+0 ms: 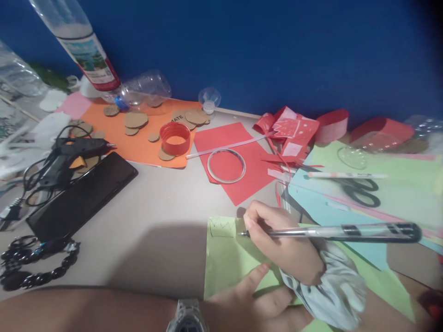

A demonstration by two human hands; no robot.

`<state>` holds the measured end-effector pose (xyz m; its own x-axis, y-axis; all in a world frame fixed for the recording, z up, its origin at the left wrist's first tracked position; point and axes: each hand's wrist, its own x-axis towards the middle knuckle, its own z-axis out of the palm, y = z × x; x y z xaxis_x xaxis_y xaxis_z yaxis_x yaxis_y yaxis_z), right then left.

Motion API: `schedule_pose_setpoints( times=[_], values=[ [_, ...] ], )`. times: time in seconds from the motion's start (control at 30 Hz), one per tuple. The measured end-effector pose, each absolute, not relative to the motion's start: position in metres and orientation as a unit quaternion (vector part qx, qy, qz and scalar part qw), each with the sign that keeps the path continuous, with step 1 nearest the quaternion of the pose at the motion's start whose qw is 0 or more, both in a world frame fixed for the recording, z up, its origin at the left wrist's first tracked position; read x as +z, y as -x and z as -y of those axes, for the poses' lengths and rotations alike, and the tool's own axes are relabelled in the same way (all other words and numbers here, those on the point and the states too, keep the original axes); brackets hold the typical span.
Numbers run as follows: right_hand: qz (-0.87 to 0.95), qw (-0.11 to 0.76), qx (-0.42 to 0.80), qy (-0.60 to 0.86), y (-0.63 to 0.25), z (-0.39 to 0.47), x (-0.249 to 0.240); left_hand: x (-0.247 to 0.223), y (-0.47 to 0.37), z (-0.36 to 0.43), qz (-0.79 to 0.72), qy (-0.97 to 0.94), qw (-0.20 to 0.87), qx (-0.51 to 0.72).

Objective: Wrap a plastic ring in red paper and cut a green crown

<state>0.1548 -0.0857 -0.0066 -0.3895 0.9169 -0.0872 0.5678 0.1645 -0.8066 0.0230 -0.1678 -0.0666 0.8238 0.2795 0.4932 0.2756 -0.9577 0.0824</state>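
My right hand (284,244) grips a black-and-clear pen (332,232), its tip touching a sheet of light green paper (221,267). A small crown-like zigzag outline (222,227) is drawn in the paper's upper left corner, just left of the tip. Lower down, my left hand (256,299) lies with fingers spread on the same sheet, partly beneath my right wrist. There is a clear-banded watch (188,318) on the left wrist and a pale scrunchie (332,286) on the right one.
Left of me are a phone (86,193), a glue gun (65,157) and a beaded bracelet (41,267). Behind lie red paper (238,191), a ring (226,166), cardboard discs (136,121) and a plastic bottle (148,90). Scissors (363,191) rest at right.
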Motion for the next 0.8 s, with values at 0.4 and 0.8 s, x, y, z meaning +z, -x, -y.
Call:
schedule_pose_setpoints(
  times=[0.4, 0.8],
  values=[
    [0.728, 0.23, 0.417, 0.494, -0.152, 0.0863, -0.0053, -0.0633, -0.0237, 0.1661, -0.147, -0.952, -0.007, 0.267],
    [0.689, 0.259, 0.441, 0.514, -0.1555, 0.0845, -0.0035, -0.058, -0.0228, 0.1658, -0.141, -0.961, -0.004, 0.238]
  ],
)
